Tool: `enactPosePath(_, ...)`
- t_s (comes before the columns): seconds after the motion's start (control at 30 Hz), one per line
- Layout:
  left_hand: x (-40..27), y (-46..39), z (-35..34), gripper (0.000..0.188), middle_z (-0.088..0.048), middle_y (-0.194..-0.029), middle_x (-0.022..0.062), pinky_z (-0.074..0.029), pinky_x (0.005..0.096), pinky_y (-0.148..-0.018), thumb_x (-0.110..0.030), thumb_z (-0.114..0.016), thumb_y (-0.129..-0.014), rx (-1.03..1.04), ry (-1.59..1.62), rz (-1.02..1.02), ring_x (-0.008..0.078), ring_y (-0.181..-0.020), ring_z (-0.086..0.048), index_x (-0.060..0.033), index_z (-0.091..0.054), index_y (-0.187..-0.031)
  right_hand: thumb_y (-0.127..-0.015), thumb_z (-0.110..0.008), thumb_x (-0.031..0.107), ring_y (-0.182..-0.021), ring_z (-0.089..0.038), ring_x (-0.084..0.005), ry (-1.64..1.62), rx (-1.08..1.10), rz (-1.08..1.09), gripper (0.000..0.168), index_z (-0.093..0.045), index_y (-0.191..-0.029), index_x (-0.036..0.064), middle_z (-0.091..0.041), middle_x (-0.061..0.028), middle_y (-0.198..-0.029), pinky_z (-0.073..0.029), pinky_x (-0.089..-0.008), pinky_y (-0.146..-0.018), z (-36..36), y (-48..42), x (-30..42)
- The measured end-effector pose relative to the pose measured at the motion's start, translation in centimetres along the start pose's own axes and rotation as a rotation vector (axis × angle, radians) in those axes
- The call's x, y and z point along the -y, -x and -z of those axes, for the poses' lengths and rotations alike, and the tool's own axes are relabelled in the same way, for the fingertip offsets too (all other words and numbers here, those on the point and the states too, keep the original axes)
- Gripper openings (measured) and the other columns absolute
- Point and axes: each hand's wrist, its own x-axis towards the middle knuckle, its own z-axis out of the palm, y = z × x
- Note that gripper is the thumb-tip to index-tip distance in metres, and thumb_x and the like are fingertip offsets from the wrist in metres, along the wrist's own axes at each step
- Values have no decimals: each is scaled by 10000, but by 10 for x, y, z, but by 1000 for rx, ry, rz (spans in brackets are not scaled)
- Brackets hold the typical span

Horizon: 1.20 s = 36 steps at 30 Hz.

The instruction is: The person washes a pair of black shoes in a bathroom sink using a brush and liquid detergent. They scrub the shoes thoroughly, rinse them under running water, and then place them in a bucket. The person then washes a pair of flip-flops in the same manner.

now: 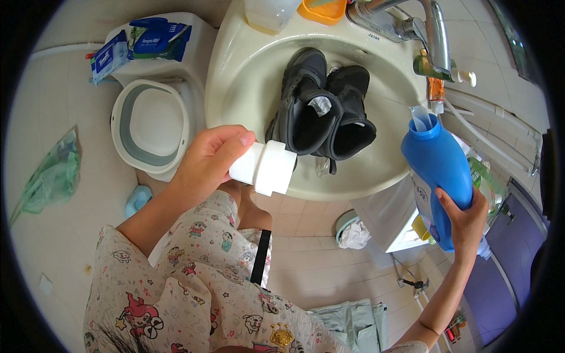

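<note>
A white plastic bottle cap (265, 167) is pinched between the thumb and fingers of my left hand (216, 161), over the near left rim of the washbasin (247, 88). On the right, my right hand (465, 216) grips a blue plastic bottle (437, 154) low on its body. The bottle's mouth is uncapped, with a translucent spout showing in it. A pair of black boots lies in the basin between my hands; the left boot (309, 101) leans against the right boot (353, 110), openings towards me. Neither hand touches the boots.
A chrome faucet (435, 39) rises at the basin's back right. Near it are a pump bottle (435, 70), an orange tube (437, 90) and an orange soap dish (324, 9). At left, a white-and-grey folding basin (150, 125) sits beside packs of wipes (154, 39).
</note>
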Motion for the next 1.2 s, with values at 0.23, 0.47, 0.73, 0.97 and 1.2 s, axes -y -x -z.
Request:
enactPosePath(0.23, -4, 2, -4, 339, -538, -728, -44, -300, 190, -508, -318, -498, -1031, 42, 51, 25, 6, -603, -406, -27, -643, -934, -652, -919, 343, -715, -640, -170, -97, 43, -31, 550, -679, -899, -86, -694, -144, -769, -536, -344, -723, 3, 19, 0)
enactPosePath(0.47, -3, 0, -12, 417, -552, -689, -14, -296, 199, -455, -370, -452, -1027, 4, -46, -8, 21, -537, -419, -6, -647, -974, -622, -933, 345, -663, -624, -178, -85, 87, -103, 575, -685, -913, -85, -687, -148, -738, -521, -326, -675, 3, 42, 6)
enactPosePath(0.73, -1, 0, -18, 422, -546, -694, -15, -301, 195, -460, -388, -455, -1024, 2, -44, -4, 21, -542, -421, -13, -641, -967, -617, -941, 326, -674, -654, -197, -84, 176, -194, 577, -690, -937, -84, -690, -150, -740, -528, -328, -666, 4, 59, 10)
enactPosePath(0.97, -2, -1, -27, 396, -576, -789, 1, -329, 195, -519, -379, -444, -1036, -37, -42, -36, 27, -625, -452, -26, -617, -1081, -645, -929, 328, -758, -649, -163, -314, 55, -171, 553, -681, -930, -75, -705, -125, -821, -520, -325, -737, -15, 79, -14)
enactPosePath(1.2, -10, -14, -65, 389, -605, -884, 38, -353, 235, -600, -362, -444, -1047, -118, 86, -176, 92, -661, -453, -15, -580, -1158, -675, -909, 384, -747, -629, -146, -582, 235, -401, 554, -671, -906, -60, -692, -94, -816, -506, -299, -719, -28, 98, -43)
